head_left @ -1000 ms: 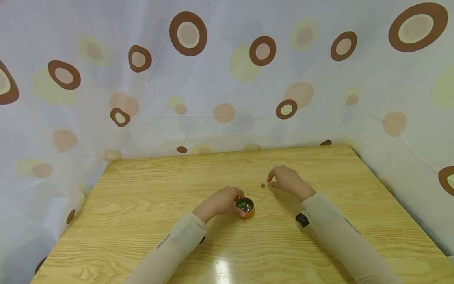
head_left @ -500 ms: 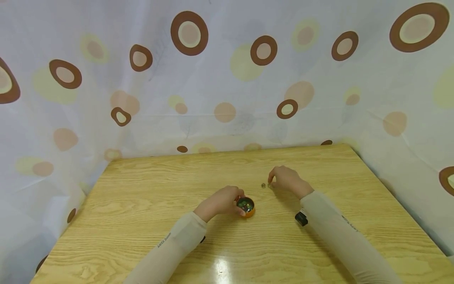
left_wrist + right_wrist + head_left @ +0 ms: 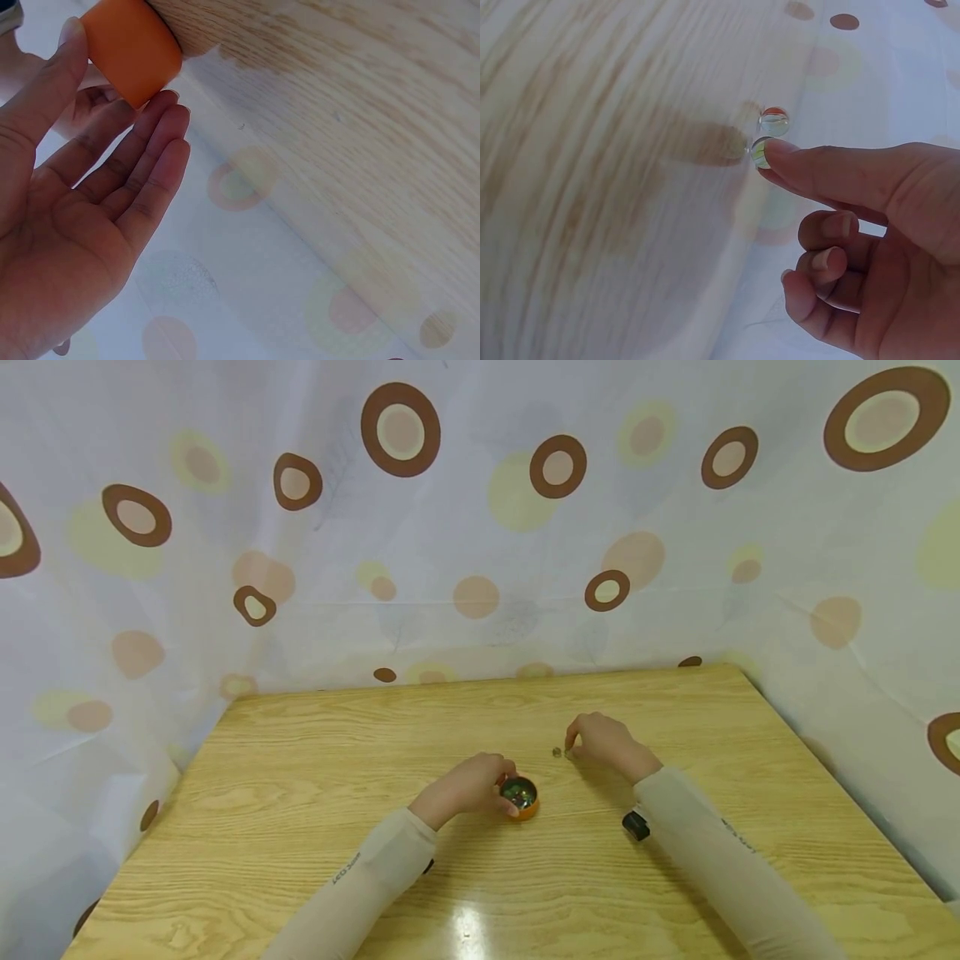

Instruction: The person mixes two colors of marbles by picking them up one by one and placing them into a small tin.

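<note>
My left hand (image 3: 474,783) grips a small orange cup (image 3: 135,52) by its side, thumb on one face and fingertips on the other. Several dark, shiny marbles (image 3: 518,795) show inside it in the head view. Farther back to the right, my right hand (image 3: 606,743) pinches a clear glass marble (image 3: 760,154) with a green-yellow streak at the tabletop. The thumb covers part of that marble, and the other fingers are curled loosely. Right beside it lies a second clear marble (image 3: 775,121) with an orange-red streak, not held.
Both hands work over a light wood-grain table (image 3: 360,752). A white cloth (image 3: 450,543) with brown, yellow and peach spots hangs behind the table and along its sides. Dark wrist devices (image 3: 636,825) sit under the sleeves.
The right fingertips have shifted slightly and come together on the nearer marble. My left hand and the orange cup stay in place, as does the other marble.
</note>
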A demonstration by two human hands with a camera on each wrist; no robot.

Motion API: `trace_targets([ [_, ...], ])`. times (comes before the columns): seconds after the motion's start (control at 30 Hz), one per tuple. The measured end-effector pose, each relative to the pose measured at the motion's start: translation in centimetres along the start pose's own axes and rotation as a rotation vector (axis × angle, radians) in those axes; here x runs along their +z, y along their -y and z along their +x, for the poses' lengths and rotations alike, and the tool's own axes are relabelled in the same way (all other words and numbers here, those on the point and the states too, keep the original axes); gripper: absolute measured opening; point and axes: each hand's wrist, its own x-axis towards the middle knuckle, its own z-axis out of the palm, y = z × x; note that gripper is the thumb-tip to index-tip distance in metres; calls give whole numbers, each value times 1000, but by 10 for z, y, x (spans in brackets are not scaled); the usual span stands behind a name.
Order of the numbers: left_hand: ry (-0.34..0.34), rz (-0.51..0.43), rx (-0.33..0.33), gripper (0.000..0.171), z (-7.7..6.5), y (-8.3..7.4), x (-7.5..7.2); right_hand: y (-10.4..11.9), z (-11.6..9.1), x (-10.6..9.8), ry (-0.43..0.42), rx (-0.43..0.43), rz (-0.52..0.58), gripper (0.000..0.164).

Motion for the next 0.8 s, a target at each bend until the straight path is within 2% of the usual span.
trace_targets([
  [0.37, 2, -2, 1, 45, 0, -1, 0, 12, -10, -6, -33, -41, -23, 11],
  [0.6, 11, -7, -13, 46, 1, -1, -1, 31, -18, -14, -73, -86, -40, 12],
  [0.8, 14, -6, -13, 45, 1, -3, -1, 47, -27, -18, -61, -114, -31, 13],
])
